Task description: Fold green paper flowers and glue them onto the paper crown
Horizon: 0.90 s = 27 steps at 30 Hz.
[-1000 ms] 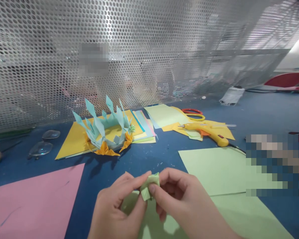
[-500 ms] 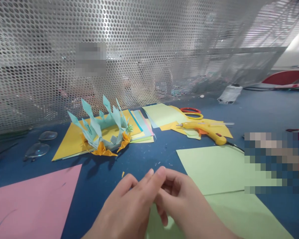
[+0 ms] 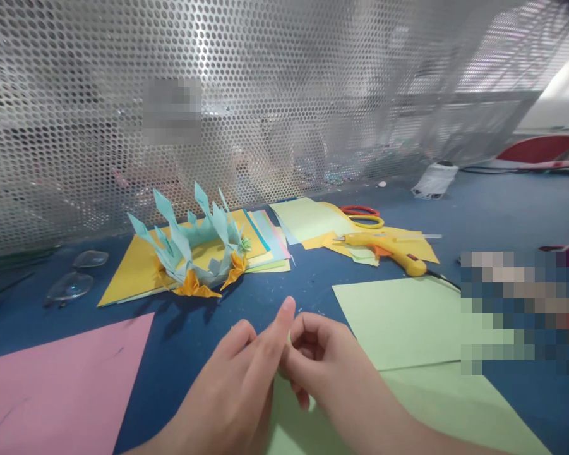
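My left hand (image 3: 237, 385) and my right hand (image 3: 331, 366) meet low in the middle, above a light green sheet (image 3: 455, 404) on the blue table (image 3: 265, 297). Both are pinched together around a small folded green paper piece (image 3: 288, 337), of which only a sliver shows between the fingers. My left forefinger sticks up over the right hand's curled fingers. A second light green sheet (image 3: 398, 316) lies just right of the hands.
A pale blue and orange folded paper crown (image 3: 194, 246) stands on a stack of coloured sheets (image 3: 132, 265). A pink sheet (image 3: 61, 379) lies at left, glasses (image 3: 76, 278) beyond it. A yellow glue gun (image 3: 388, 246) and scissors (image 3: 364, 215) lie at back right. A perforated metal screen (image 3: 284, 95) closes the far side.
The folded green piece was plainly visible between my fingertips a second ago. My hands have since closed over it and moved slightly away from me, and the view has shifted a little.
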{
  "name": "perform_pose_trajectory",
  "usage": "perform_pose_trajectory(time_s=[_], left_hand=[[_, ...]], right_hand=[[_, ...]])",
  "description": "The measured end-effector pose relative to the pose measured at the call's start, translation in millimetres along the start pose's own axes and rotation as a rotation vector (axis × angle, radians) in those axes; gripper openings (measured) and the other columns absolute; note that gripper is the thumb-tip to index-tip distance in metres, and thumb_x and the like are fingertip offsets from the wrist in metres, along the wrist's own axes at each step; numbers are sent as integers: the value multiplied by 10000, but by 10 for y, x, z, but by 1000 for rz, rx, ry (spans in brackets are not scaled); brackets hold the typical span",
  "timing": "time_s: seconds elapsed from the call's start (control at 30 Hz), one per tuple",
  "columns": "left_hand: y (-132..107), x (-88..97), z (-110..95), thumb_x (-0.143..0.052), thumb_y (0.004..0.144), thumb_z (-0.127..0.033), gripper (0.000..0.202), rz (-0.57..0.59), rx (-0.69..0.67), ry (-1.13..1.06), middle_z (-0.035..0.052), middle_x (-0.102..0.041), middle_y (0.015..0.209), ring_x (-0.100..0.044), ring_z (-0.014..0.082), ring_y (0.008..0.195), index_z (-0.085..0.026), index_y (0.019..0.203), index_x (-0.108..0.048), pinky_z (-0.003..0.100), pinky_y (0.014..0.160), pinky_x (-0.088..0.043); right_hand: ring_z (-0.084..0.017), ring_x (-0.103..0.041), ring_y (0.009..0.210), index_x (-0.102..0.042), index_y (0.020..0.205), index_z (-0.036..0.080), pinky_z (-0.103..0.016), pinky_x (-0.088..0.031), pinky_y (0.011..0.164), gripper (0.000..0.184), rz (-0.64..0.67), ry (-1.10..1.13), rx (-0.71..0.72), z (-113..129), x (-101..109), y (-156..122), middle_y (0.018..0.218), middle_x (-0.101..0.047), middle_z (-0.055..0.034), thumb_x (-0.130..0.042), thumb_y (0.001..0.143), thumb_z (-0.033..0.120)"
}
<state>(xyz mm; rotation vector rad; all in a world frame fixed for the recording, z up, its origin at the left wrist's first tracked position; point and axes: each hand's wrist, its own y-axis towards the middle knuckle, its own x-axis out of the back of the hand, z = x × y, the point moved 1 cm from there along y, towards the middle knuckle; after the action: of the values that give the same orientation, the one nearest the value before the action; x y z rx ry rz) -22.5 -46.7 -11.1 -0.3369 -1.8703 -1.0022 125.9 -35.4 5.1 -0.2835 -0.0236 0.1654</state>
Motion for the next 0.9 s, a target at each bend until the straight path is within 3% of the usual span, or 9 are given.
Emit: perform_pose_trajectory(time_s=[0.1,0.2,0.27,0.33,0.5,0.63,0.77,0.9], left_hand=[[31,15,9,-367,880,-69,691,-34,193,-77,31,-685,806,-603,186,677,-231,1518,-157,277,645,-501],[113,52,27,-434,893,-204,569,-5,572,-268,60,-732,981,-665,224,876,-230,1456,-359,327,761,-520],[180,73,41,-456,872,-221,590,73,780,-491,53,-752,1006,-673,227,925,-180,1453,-361,344,835,-506],[243,96,57,-472,853,-223,625,95,887,-685,40,-765,986,-679,219,921,-138,1458,-338,342,871,-492],[318,148,83,-528,787,-206,581,127,1034,-866,20,-774,913,-677,232,916,-142,1363,-492,341,844,-476],[316,185,71,-568,679,-179,514,136,1155,-1006,9,-756,818,-673,199,817,-143,1185,-654,282,746,-476],[329,203,66,-564,633,-185,478,174,1154,-1065,-2,-714,734,-651,202,810,-155,1087,-710,286,743,-463],[347,203,86,-544,655,-217,371,226,1095,-1058,8,-718,858,-617,204,871,-176,970,-737,288,775,-434]], right_hand=[[-105,-524,411,-588,672,191,-214,-419,417,303,-30,-13,73,31,34,7,462,-546,57,-736,676,455],[-111,-545,428,-632,730,180,-217,-435,419,314,-38,-28,114,41,54,8,491,-577,44,-737,672,471],[-113,-550,438,-646,755,176,-218,-441,424,311,-35,-36,129,31,55,8,507,-588,39,-737,673,463],[-112,-547,448,-652,765,174,-220,-443,434,286,-30,-42,136,11,52,13,519,-591,37,-729,689,438],[-96,-535,522,-655,783,173,-213,-452,510,141,1,-96,148,-6,59,35,607,-617,24,-641,780,314],[-118,-554,642,-685,735,176,-225,-455,580,120,-47,-273,272,47,91,11,735,-650,-10,-606,788,250],[-103,-500,578,-711,703,182,-217,-414,524,147,-60,-406,386,76,134,-10,680,-585,1,-580,768,164],[-88,-488,566,-743,767,213,-209,-407,518,194,-11,-488,521,73,190,22,720,-553,4,-577,781,114]])
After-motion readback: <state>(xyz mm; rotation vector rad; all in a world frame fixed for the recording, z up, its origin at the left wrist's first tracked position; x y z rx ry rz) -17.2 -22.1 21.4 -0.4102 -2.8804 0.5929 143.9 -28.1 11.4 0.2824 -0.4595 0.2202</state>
